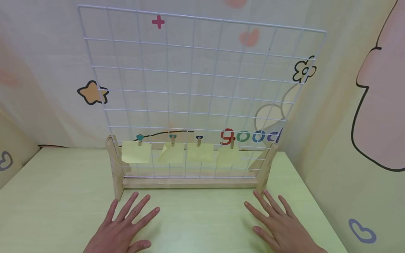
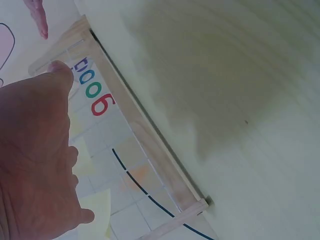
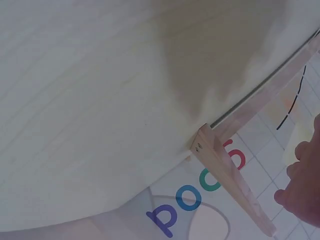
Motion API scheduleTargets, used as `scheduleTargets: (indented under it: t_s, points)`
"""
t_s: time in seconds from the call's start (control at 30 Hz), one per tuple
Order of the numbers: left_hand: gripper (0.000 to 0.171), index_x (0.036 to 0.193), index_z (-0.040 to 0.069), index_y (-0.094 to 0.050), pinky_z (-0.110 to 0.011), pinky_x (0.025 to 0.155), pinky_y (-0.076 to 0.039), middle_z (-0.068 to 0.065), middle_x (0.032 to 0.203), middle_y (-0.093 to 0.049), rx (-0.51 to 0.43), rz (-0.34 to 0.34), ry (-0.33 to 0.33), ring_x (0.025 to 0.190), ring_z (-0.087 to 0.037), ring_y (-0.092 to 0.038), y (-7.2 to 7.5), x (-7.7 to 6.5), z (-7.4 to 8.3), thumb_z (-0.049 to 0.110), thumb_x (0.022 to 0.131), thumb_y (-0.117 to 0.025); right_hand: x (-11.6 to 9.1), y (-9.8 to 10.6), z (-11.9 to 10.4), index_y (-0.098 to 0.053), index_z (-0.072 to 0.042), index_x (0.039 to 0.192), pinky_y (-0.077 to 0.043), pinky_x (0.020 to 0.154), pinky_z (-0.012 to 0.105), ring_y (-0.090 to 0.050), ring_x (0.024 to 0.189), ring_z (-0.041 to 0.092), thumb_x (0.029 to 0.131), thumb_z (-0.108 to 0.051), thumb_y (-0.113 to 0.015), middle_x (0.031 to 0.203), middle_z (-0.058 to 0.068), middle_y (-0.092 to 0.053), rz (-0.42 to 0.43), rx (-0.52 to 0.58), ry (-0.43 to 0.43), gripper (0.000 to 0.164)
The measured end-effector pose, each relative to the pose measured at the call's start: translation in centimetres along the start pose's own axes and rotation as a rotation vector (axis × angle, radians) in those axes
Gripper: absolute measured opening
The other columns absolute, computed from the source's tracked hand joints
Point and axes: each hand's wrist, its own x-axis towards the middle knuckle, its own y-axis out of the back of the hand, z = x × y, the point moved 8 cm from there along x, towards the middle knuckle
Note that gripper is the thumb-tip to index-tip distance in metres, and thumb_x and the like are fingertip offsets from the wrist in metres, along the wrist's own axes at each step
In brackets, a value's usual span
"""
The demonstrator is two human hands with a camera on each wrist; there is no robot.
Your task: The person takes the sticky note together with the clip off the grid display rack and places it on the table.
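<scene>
A white wire grid (image 1: 190, 95) stands upright in a wooden base (image 1: 190, 183). Several small clothespins fix yellow paper notes to its lower rows, among them a clothespin (image 1: 140, 140) with a teal heart on the leftmost note (image 1: 136, 152). In front of the base's left end my left hand (image 1: 121, 226) hovers over the table, fingers spread, holding nothing. My right hand (image 1: 281, 225) is spread likewise before the right end, also with nothing in it. The left wrist view shows the left hand (image 2: 37, 155) from its palm side; only part of the right hand (image 3: 305, 180) enters the right wrist view.
The pale wooden table (image 1: 63, 196) carries the rack near its back edge. Behind it hangs a printed cloth (image 1: 47, 80) with a star, hearts and coloured "good" letters. Another stretch of printed cloth (image 1: 332, 116) borders the table on the right.
</scene>
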Motion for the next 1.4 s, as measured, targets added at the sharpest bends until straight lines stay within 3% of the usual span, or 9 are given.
scheduleTargets:
  t_s: [0.2,0.3,0.4,0.53,0.77,0.97,1.17,1.27,1.4]
  points:
    - [0.074,0.150,0.034,-0.031,-0.042,0.114,0.018,-0.003,0.157,-0.026,-0.045,-0.053,0.088,0.147,-0.026,-0.010,0.2,0.6,-0.4,0.067,0.086,-0.050,1.0,0.6,-0.7,-0.034,-0.027,0.150,0.014,0.115,0.031,-0.003,0.148,0.019,0.097,-0.042,-0.050,0.158,0.009,-0.025,0.023,0.091,-0.014,0.057]
    - [0.078,0.150,0.034,-0.030,-0.039,0.114,0.018,-0.003,0.157,-0.024,-0.079,-0.066,0.133,0.147,-0.026,-0.009,0.4,0.9,-0.5,0.062,0.084,-0.058,1.4,1.0,-1.1,-0.034,-0.025,0.151,0.006,0.116,0.032,-0.003,0.148,0.018,0.097,-0.037,-0.051,0.158,0.009,-0.024,0.040,0.160,-0.027,0.058]
    - [0.078,0.151,0.034,-0.028,-0.053,0.115,0.000,-0.003,0.158,-0.023,-0.125,-0.077,0.173,0.146,-0.028,-0.012,0.5,1.3,-0.6,0.059,0.085,-0.059,2.0,1.4,-1.5,-0.032,-0.024,0.151,-0.011,0.112,0.040,-0.010,0.147,0.019,0.097,-0.033,-0.054,0.159,0.007,-0.021,0.048,0.240,-0.046,0.059]
    - [0.076,0.152,0.033,-0.026,-0.058,0.100,-0.026,-0.004,0.158,-0.023,-0.199,-0.085,0.229,0.144,-0.030,-0.016,0.5,1.9,-0.6,0.054,0.088,-0.060,2.8,1.9,-1.8,-0.032,-0.024,0.151,-0.029,0.100,0.047,-0.025,0.142,0.023,0.094,-0.028,-0.060,0.159,0.003,-0.022,0.075,0.339,-0.082,0.064]
    - [0.075,0.152,0.028,-0.027,-0.060,0.094,-0.037,-0.002,0.158,-0.022,-0.324,-0.078,0.309,0.141,-0.032,-0.024,0.4,2.5,-0.9,0.045,0.090,-0.063,4.2,3.0,-2.4,-0.036,-0.019,0.149,-0.042,0.093,0.053,-0.039,0.133,0.022,0.089,-0.024,-0.069,0.155,0.001,-0.032,0.182,0.454,-0.116,0.069]
    - [0.074,0.153,0.025,-0.024,-0.064,0.086,-0.041,-0.007,0.156,-0.027,-0.429,-0.033,0.357,0.136,-0.037,-0.032,0.5,2.5,-1.7,0.034,0.091,-0.064,5.1,2.9,-2.9,-0.036,-0.018,0.149,-0.045,0.094,0.052,-0.041,0.132,0.021,0.089,-0.023,-0.069,0.152,0.001,-0.037,0.192,0.520,-0.144,0.068]
    - [0.071,0.154,0.028,-0.020,-0.063,0.096,-0.033,-0.008,0.154,-0.029,-0.654,-0.020,0.477,0.136,-0.038,-0.031,0.3,2.1,-2.8,0.028,0.096,-0.060,6.5,3.0,-3.8,-0.039,-0.020,0.147,-0.044,0.099,0.047,-0.041,0.133,0.017,0.089,-0.020,-0.070,0.149,-0.002,-0.041,0.222,0.634,-0.172,0.066]
    - [0.067,0.153,0.031,-0.019,-0.059,0.099,-0.031,-0.005,0.154,-0.031,-0.749,0.000,0.546,0.137,-0.034,-0.030,0.3,2.1,-3.5,0.028,0.098,-0.057,7.5,3.3,-4.3,-0.042,-0.019,0.145,-0.049,0.093,0.042,-0.049,0.125,0.017,0.087,-0.015,-0.071,0.146,-0.001,-0.044,0.271,0.703,-0.156,0.065]
    - [0.061,0.151,0.036,-0.022,-0.048,0.094,-0.041,-0.001,0.149,-0.037,-0.797,0.024,0.641,0.130,-0.026,-0.041,0.2,1.9,-4.5,0.029,0.100,-0.053,9.0,3.6,-5.3,-0.045,-0.016,0.143,-0.052,0.081,0.032,-0.057,0.108,0.015,0.088,-0.011,-0.069,0.141,0.003,-0.049,0.326,0.791,-0.107,0.061]
